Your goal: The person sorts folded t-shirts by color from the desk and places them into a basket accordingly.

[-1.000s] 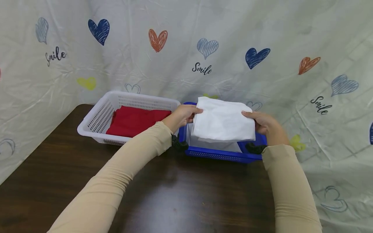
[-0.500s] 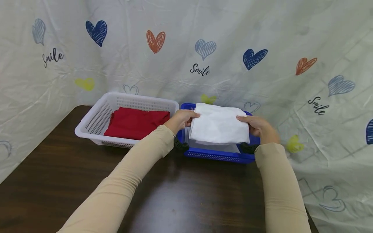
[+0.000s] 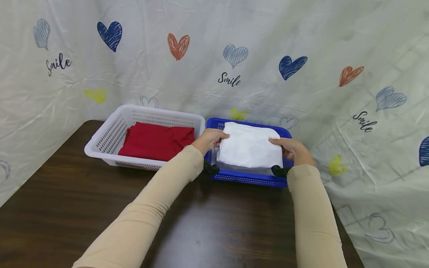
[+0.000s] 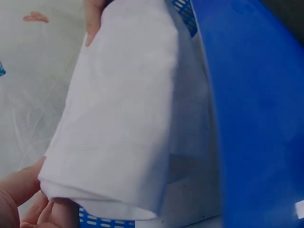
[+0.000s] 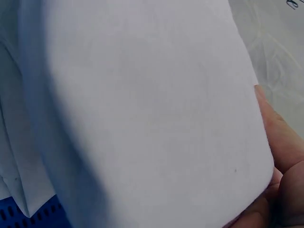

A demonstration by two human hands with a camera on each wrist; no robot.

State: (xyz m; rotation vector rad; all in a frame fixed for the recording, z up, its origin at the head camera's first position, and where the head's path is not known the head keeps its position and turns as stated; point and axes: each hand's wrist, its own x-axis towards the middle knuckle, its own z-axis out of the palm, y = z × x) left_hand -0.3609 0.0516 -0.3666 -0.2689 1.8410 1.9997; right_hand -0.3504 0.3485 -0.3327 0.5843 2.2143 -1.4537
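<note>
A folded white cloth (image 3: 250,146) spans the space between both hands, over the blue basket (image 3: 249,180). My left hand (image 3: 212,138) pinches its left edge, thumb on top and fingers beneath. At the opposite edge my right hand (image 3: 291,148) grips it the same way. The left wrist view shows the folded layers of the white cloth (image 4: 118,104) above more white fabric (image 4: 192,199) lying in the basket. In the right wrist view the cloth (image 5: 156,109) fills most of the picture, with the right thumb along its edge.
Left of the blue basket stands a white basket (image 3: 110,158) with folded red cloth (image 3: 155,141) inside. Both are on a dark wooden table (image 3: 201,227). Behind hangs a pale curtain (image 3: 201,85) printed with hearts and "Smile".
Both hands have lowered the white cloth toward the blue basket, and the right hand has shifted left. The grip on each edge stays the same. The white basket and red cloth have stayed put.
</note>
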